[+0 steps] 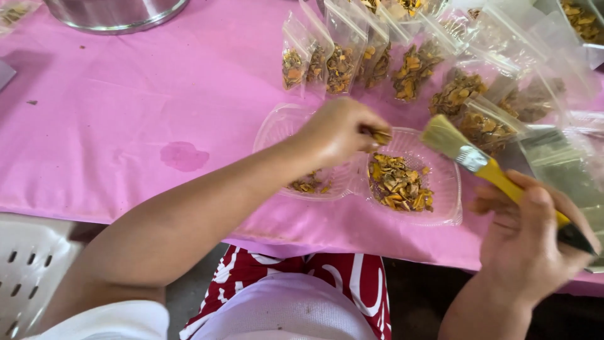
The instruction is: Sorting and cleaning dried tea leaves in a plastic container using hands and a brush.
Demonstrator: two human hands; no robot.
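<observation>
My left hand (340, 129) hovers over a clear plastic clamshell tray (444, 189), its fingers pinched on a few dried yellow-brown pieces (380, 136). The tray's right half holds a heap of the same dried pieces (397, 184); the left half (277, 123) has only a few (309, 185). My right hand (527, 242) grips a paintbrush by its yellow handle (500, 179), bristles (441, 136) pointing up-left beside the tray. The same hand also touches a clear empty bag (560, 164).
A row of small clear bags filled with dried pieces (343, 63) stands behind the tray on the pink tablecloth (126, 113). A large metal pot (113, 12) sits at the back left. A white plastic chair (28, 264) is at lower left.
</observation>
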